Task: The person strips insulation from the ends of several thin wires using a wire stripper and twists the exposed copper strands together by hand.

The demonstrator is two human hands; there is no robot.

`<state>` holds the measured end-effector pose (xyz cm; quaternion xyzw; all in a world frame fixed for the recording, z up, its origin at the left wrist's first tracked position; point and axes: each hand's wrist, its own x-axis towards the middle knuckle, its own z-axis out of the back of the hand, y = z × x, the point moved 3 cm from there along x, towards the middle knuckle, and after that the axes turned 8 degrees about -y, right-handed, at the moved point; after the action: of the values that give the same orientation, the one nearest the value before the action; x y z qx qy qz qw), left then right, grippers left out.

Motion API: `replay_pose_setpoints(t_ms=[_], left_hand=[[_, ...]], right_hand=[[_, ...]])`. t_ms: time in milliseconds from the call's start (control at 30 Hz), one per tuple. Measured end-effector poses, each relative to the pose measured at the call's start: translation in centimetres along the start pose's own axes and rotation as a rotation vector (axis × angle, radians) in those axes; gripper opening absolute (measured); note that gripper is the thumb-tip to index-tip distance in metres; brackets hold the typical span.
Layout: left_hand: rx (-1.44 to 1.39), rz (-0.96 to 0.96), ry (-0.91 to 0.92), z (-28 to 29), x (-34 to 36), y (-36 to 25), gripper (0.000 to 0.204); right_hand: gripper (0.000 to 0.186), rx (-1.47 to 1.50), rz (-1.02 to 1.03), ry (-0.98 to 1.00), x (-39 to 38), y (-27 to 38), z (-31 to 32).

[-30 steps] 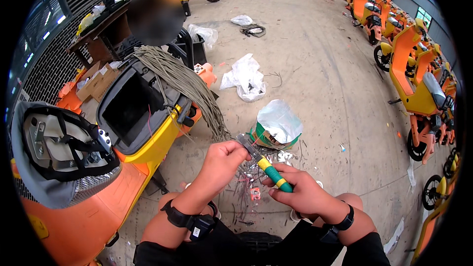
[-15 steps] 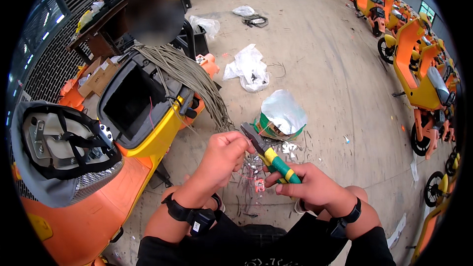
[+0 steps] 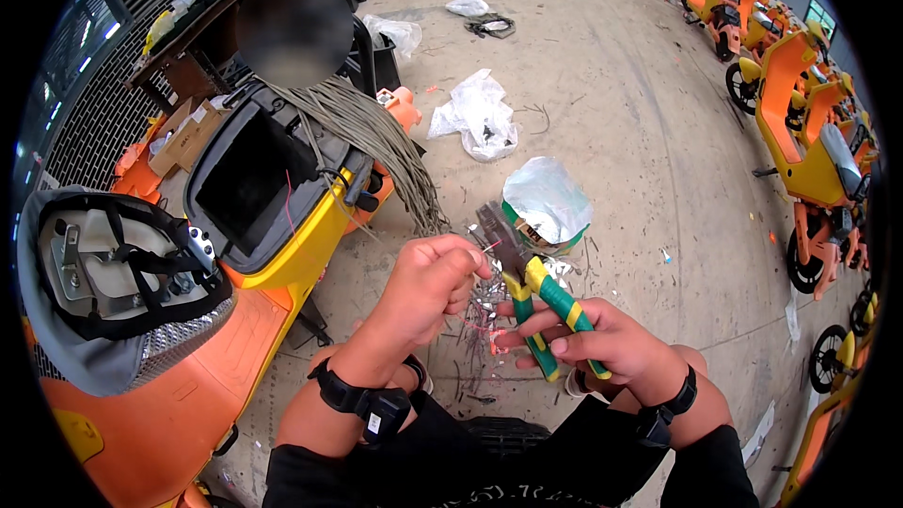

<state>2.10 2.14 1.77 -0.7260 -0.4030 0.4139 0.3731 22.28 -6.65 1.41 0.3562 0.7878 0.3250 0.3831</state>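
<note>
Far left of frame: grey seat point(image 3: 71, 357) is lying upturned on an orange and yellow scooter point(image 3: 212, 339), straps and metal bracket showing. Next to it, dark open compartment point(image 3: 249, 188) is facing up, with a red wire point(image 3: 289, 202) sticking up inside. Bundle of grey-green cables point(image 3: 362, 127) is draping over the compartment's right edge and hanging toward the floor point(image 3: 640, 188). Centre of frame: left hand point(image 3: 428, 287) is holding a thin wire point(image 3: 491, 246), its grip pinching it between thumb and index finger, tip poking out to the right. Pliers point(image 3: 544, 293) are sitting just right of that, head pointing up-left near the wire tip; can't tell if they're touching. Green-yellow handles are standing apart. Wire scraps point(image 3: 475, 357) are littering the floor below. Green container point(image 3: 570, 246) is standing behind the pliers, whitish sheet point(image 3: 544, 190) covering its top. Right hand point(image 3: 607, 334) is holding the pliers, its grip curling loosely around the spread handles. Right edge: orange and yellow scooters point(image 3: 809, 179) are standing in a row, running toward upper right.
</note>
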Motion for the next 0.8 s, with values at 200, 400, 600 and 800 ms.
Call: replay_pose_setpoints(t_ms=[200, 400, 600, 800], left_hand=[[0.052, -0.083, -0.048, 0.6, 0.8, -0.1, 0.018], [-0.042, -0.145, -0.136, 0.9, 0.7, -0.5, 0.018], [0.045, -0.147, -0.313, 1.6, 1.1, -0.1, 0.019], [-0.072, -0.026, -0.149, 2.2, 1.8, 0.1, 0.02]], right_hand=[[0.032, -0.196, 0.145, -0.16, 0.6, 0.4, 0.9], [0.027, -0.199, 0.29, -0.375, 1.8, 1.0, 2.7], [0.041, -0.556, 0.01, -0.649, 5.2, -1.2, 7.4], [0.056, -0.912, -0.266, -0.616, 8.6, -7.9, 10.8]])
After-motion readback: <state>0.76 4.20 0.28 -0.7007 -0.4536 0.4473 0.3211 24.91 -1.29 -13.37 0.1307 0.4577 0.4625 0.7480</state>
